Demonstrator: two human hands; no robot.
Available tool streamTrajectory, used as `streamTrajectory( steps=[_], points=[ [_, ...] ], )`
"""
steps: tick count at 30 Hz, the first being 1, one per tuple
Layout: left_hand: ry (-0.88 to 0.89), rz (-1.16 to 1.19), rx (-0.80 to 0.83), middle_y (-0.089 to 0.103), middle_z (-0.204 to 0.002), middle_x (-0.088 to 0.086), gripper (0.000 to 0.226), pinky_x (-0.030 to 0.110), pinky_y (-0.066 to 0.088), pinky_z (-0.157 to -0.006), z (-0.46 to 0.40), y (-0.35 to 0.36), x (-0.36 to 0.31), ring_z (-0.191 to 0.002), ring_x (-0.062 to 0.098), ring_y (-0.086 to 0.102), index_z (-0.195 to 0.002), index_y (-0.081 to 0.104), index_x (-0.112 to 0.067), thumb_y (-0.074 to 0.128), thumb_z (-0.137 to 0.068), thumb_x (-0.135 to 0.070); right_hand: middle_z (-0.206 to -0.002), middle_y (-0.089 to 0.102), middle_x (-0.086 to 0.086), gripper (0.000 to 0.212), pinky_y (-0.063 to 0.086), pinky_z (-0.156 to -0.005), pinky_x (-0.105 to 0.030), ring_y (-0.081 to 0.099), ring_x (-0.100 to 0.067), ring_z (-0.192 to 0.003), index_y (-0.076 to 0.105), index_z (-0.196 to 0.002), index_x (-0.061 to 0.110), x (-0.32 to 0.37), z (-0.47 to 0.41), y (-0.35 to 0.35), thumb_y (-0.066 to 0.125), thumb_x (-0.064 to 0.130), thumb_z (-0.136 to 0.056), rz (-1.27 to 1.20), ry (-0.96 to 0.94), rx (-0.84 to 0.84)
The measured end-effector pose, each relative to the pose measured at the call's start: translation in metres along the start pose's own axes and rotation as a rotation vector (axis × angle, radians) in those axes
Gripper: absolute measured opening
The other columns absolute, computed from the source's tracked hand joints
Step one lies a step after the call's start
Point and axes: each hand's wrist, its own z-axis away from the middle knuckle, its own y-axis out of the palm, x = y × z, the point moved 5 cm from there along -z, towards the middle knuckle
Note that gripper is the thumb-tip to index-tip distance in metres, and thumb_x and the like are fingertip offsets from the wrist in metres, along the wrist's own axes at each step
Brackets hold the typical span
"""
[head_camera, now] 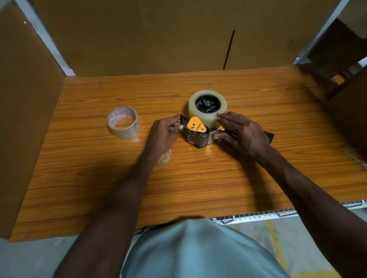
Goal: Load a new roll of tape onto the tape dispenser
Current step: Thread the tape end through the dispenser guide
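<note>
A black and orange tape dispenser (196, 131) lies on its side in the middle of the wooden table (115, 190). A thick clear tape roll (208, 114) sits on its black hub. My left hand (164, 134) pinches the black flap at the dispenser's left end. My right hand (240, 131) rests on the dispenser's handle side, with fingertips touching the mounted roll's edge. A second, thinner tape roll (123, 122) with a red-printed core lies flat on the table to the left, apart from both hands.
Cardboard walls (167, 28) stand behind and on both sides of the table. A crumpled bit of clear tape (165, 157) lies beside my left wrist. A metal rail (264, 215) runs along the table's near edge.
</note>
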Motion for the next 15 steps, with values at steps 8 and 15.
streamTrajectory(
  steps=[8, 15],
  points=[
    [-0.284, 0.344, -0.082, 0.072, -0.072, 0.004, 0.012, 0.028, 0.055, -0.066, -0.018, -0.001, 0.016, -0.059, 0.010, 0.067, -0.083, 0.072, -0.010, 0.077, -0.083, -0.021, -0.143, 0.060, -0.005, 0.075, 0.045, -0.102, -0.028, 0.054, -0.014, -0.130, 0.053, -0.144, 0.015, -0.009, -0.003, -0.016, 0.083, 0.037, -0.078, -0.277, 0.297, -0.020],
    [-0.518, 0.633, -0.074, 0.072, -0.085, 0.008, 0.020, 0.024, 0.057, -0.065, -0.012, -0.012, 0.021, -0.076, 0.015, 0.071, -0.106, 0.067, -0.004, 0.066, -0.093, -0.020, -0.111, 0.070, -0.007, 0.098, 0.055, -0.079, -0.039, 0.066, -0.026, -0.100, 0.061, -0.122, 0.015, -0.024, 0.004, -0.011, 0.056, 0.091, -0.061, -0.069, 0.712, 0.258]
  ],
)
